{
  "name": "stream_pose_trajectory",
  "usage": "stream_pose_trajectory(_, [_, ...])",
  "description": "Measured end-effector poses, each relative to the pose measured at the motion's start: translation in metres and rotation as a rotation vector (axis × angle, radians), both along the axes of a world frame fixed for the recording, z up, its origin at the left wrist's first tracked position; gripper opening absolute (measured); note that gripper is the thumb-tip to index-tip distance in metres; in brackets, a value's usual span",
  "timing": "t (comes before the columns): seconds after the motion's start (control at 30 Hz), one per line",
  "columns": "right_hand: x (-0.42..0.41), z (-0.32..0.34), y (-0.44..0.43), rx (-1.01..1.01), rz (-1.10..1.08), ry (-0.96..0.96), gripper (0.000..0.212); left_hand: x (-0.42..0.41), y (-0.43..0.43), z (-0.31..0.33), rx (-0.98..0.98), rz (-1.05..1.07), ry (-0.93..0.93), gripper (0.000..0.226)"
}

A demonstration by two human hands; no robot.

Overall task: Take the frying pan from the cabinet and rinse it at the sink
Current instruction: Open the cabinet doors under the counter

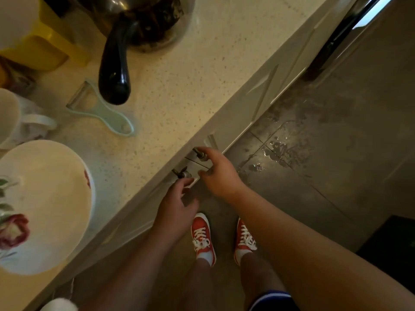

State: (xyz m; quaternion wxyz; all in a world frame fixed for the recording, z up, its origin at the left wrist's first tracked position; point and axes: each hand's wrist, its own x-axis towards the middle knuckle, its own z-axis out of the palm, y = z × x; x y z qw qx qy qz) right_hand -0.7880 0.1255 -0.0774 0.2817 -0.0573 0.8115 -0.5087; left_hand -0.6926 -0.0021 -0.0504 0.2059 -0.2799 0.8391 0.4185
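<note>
White cabinet doors [265,95] below the counter are closed, with two metal knobs side by side at their meeting edge. My right hand [219,171] is spread, and its fingertips touch the farther knob [198,153]. Just under the nearer knob [180,173] is my left hand [177,207], fingers apart and holding nothing. The inside of the cabinet is hidden, so no frying pan from it shows. No sink is in view.
On the speckled counter [179,75] stand a steel pot with a long black handle [114,70], a pale green peeler [101,111], a flowered plate [45,198], a white mug [13,117] and a yellow container [45,46]. Water puddles lie on the floor tiles [280,149]. A dark mat [390,239] lies at right.
</note>
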Motion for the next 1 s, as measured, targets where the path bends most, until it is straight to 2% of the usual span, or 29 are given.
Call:
stream_pose_trajectory(0.33, [0.021, -0.019, 0.0, 0.053, -0.079, 0.115, 0.061, 0.006, 0.002, -0.006, 0.066, -0.037, 0.077, 0.061])
stream_pose_trajectory(0.57, [0.053, -0.023, 0.029, 0.062, -0.238, 0.116, 0.057, 0.004, 0.02, 0.001, 0.157, -0.019, 0.171, 0.068])
stream_pose_trajectory(0.73, [0.07, -0.021, 0.051, 0.15, -0.398, 0.077, 0.069, 0.008, 0.045, 0.024, 0.25, -0.197, 0.151, 0.07])
stream_pose_trajectory(0.87, [0.081, -0.021, 0.07, 0.207, -0.577, 0.111, 0.063, 0.016, 0.069, 0.031, 0.257, -0.376, 0.127, 0.075])
stream_pose_trajectory(1.0, [0.08, -0.027, 0.093, 0.237, -0.74, 0.121, 0.058, 0.013, 0.096, 0.036, 0.208, -0.562, 0.193, 0.07])
